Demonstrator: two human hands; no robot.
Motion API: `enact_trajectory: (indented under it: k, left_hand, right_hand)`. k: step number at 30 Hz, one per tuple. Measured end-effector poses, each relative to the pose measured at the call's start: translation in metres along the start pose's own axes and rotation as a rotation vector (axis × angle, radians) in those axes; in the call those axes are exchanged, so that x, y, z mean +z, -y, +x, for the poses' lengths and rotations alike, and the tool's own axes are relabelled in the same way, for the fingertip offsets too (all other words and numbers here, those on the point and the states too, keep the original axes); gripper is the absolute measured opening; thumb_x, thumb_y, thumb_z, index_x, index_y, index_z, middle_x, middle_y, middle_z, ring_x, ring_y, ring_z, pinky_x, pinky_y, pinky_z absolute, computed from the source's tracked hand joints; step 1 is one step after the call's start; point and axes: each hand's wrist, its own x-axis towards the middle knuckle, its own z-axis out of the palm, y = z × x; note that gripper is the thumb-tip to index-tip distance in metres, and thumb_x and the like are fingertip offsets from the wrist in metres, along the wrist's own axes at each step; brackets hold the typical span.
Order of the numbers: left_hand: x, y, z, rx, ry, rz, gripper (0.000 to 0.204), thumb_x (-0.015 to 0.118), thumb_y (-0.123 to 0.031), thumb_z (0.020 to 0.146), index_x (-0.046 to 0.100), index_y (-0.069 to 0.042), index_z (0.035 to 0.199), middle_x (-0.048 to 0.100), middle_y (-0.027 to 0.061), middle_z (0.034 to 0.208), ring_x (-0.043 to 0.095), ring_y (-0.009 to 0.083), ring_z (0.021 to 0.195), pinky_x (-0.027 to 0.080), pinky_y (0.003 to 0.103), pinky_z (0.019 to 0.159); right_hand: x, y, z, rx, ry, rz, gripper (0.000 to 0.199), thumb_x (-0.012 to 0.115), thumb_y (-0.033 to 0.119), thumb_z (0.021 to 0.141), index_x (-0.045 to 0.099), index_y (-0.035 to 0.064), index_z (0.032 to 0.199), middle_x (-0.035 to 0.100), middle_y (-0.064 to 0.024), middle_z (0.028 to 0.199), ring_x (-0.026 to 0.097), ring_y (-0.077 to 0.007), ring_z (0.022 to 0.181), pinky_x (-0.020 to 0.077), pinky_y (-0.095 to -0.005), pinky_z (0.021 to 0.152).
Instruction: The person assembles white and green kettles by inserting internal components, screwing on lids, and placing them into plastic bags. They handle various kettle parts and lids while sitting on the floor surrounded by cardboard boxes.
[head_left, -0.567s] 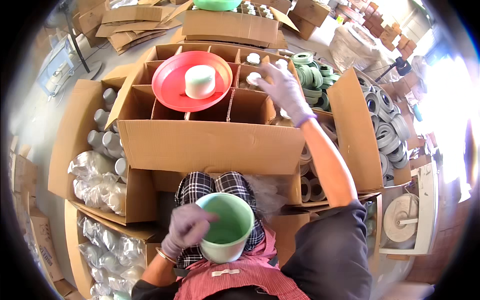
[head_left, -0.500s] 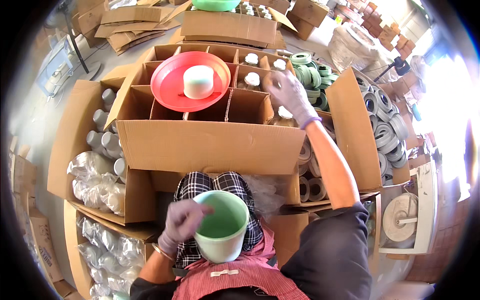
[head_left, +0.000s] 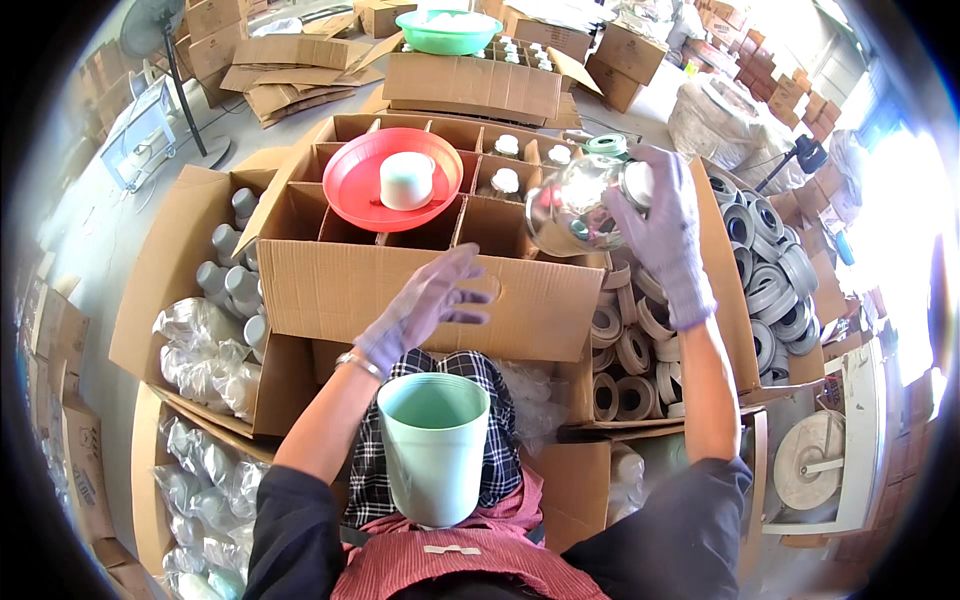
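My right hand [head_left: 660,228], in a pale glove, holds a shiny metal flask body [head_left: 565,210] over the right side of a divided cardboard box [head_left: 430,290]. My left hand [head_left: 425,305], also gloved, hovers with fingers spread above the box's front wall and holds nothing. A mint-green cup [head_left: 433,455] stands upright on my lap below it. In the box's cells rests a red plastic bowl [head_left: 375,175] with a white lid [head_left: 407,180] in it, and several capped flasks [head_left: 505,180] stand in the far cells.
A box of grey tape rolls [head_left: 770,270] sits at the right. At the left, a box holds grey cups and plastic-wrapped pieces [head_left: 215,330]. Further back stand another box topped by a green basin [head_left: 448,30], flattened cartons [head_left: 280,70] and a fan [head_left: 165,45].
My left hand has let go of the green cup and risen toward the box. My right hand has lifted a shiny flask body out from the right side of the box.
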Motion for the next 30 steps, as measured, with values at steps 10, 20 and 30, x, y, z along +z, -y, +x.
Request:
enact_trajectory:
  k: [10,20,30]
  left_hand:
    - [-0.05,-0.056,0.01,0.407,-0.089,0.284,0.056,0.054,-0.044,0.098,0.053,-0.004,0.137,0.06,0.0077,0.128,0.056,0.0164,0.116,0.043,0.031,0.104]
    - [-0.057,-0.017,-0.185,0.217,-0.24,0.732,0.08,0.077,-0.025,0.079,0.039,0.002,0.144,0.051,0.014,0.134,0.05,0.0254,0.127,0.042,0.036,0.107]
    - [-0.081,0.116,-0.309,0.204,-0.42,0.973,0.063,0.08,-0.008,0.074,0.053,-0.003,0.13,0.063,0.0118,0.125,0.059,0.0235,0.119,0.046,0.038,0.101]
  right_hand:
    - [0.023,0.118,-0.164,0.056,0.176,0.565,0.075,0.081,0.025,0.076,0.045,-0.0025,0.136,0.045,-0.0254,0.135,0.048,-0.0427,0.12,0.0416,-0.0484,0.102]
    - [-0.003,0.194,-0.348,0.364,0.483,0.802,0.071,0.062,0.044,0.088,0.043,-0.0004,0.14,0.037,-0.028,0.143,0.037,-0.0472,0.133,0.0308,-0.0549,0.11]
    - [0.05,0.216,-0.198,0.314,0.47,1.665,0.099,0.069,0.061,0.08,0.034,-0.004,0.146,0.04,-0.0236,0.144,0.041,-0.0387,0.134,0.0315,-0.0451,0.112]
